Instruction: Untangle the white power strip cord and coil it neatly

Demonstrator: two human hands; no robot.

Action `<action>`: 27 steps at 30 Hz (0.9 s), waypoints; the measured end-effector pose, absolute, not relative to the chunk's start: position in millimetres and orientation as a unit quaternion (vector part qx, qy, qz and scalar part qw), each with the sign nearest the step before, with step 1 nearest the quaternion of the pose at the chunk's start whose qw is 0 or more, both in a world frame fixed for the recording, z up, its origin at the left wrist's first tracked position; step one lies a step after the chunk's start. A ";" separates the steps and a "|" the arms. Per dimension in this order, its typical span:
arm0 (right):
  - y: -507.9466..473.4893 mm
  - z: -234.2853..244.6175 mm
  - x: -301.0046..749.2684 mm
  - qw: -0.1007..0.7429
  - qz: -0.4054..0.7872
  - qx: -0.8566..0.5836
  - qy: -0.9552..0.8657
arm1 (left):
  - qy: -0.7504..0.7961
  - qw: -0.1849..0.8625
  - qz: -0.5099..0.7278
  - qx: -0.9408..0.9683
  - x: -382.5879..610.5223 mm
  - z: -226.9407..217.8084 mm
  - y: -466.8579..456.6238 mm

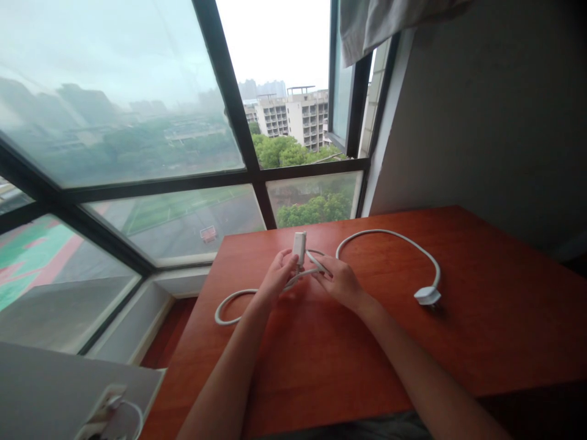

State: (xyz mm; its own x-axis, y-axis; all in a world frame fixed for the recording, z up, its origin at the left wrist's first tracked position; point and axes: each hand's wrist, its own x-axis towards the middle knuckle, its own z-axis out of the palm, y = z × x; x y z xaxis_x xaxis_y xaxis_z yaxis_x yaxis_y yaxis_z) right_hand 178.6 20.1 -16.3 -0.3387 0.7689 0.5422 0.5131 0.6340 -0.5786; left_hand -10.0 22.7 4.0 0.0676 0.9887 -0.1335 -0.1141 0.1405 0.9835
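White rectangular plastic block (299, 247), frame centre — pinched upright in my left hand (277, 274). My right hand (338, 280) is closed on the looped white cord (383, 231); its angular white plug (427, 296) lies right of centre on the red-brown wooden desk (321, 360).

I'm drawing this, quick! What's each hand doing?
Left hand: closed, holding the white rectangular block.
Right hand: closed, holding the white power cable.

1 L hand (276, 275), 1 R hand (340, 282), 2 wht cords (380, 231), 1 tbl (339, 360).
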 end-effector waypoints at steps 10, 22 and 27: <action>25.0 -15.7 184.9 0.436 0.052 -0.425 -0.792 | 0.549 0.368 0.368 0.654 0.1 -0.8 22.8; 36.1 -15.9 194.3 0.532 0.294 -0.471 -0.639 | 0.531 0.305 0.313 0.726 -4.1 6.0 10.2; 37.3 -19.6 197.8 0.544 0.262 -0.479 -0.637 | 0.477 0.385 0.272 0.742 -3.0 17.6 1.3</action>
State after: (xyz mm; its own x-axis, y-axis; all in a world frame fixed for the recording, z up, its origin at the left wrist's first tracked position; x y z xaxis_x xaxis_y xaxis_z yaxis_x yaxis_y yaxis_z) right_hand 197.8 37.3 -19.6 0.0506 0.8958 0.4415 0.3253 0.4032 -0.8554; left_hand -3.0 1.3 17.6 0.3970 0.9171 0.0361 0.4989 -0.2486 0.8302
